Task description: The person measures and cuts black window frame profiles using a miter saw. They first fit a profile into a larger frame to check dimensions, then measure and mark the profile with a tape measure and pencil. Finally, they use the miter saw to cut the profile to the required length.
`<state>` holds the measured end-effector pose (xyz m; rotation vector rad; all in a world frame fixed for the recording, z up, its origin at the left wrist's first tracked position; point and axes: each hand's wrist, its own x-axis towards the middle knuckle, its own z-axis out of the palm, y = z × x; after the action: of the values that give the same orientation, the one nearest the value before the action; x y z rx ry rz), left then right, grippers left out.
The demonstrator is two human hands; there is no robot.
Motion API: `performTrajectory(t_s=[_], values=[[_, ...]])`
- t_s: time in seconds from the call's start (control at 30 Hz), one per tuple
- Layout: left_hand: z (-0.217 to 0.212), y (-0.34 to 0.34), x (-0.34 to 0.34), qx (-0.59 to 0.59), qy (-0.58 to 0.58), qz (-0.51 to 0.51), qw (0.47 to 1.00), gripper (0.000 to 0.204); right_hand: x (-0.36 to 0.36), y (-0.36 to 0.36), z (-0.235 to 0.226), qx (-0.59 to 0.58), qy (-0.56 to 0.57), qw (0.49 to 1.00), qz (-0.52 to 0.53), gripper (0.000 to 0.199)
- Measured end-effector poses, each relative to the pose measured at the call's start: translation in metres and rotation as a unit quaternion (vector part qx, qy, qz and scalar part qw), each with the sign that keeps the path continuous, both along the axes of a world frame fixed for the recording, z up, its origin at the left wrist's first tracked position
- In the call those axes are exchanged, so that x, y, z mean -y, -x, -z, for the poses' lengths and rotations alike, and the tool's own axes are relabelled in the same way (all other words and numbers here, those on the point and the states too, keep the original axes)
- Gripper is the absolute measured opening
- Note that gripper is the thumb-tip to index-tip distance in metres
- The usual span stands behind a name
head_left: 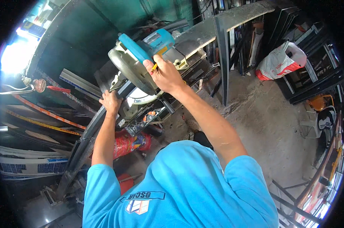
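Observation:
A mitre saw with a blue motor housing stands on the bench in front of me. My right hand is wrapped round its blue handle; a small yellow piece shows by the fingers, too small to name. Below the handle is the rounded grey blade guard, and the blade itself is hidden. My left hand grips a long dark metal profile to the left of the saw, close to its pale base. The profile slants down to the lower left.
Metal bars and strips are stacked at the left. A dark upright post stands right of the saw. Under the bench sits a red patterned bucket. Farther right are a white and red sack, dark frames and a pale chair.

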<state>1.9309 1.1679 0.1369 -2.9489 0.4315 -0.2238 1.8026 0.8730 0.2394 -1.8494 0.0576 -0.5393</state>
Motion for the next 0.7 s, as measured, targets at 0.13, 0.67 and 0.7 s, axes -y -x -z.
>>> performTrajectory(t_s=[0.13,0.67,0.7], values=[[0.002,0.001,-0.002,0.003,0.010,-0.004,1.000,0.043,-0.002,0.000,0.012,-0.016,0.021,1.000,0.016,0.045],[0.014,0.004,-0.018,0.005,0.082,-0.005,0.997,0.045,-0.001,-0.110,-0.148,-0.121,0.048,0.986,-0.106,0.065],[0.011,0.005,-0.021,0.002,0.090,-0.004,0.996,0.045,-0.005,-0.114,-0.160,-0.074,0.091,0.988,-0.104,0.070]])
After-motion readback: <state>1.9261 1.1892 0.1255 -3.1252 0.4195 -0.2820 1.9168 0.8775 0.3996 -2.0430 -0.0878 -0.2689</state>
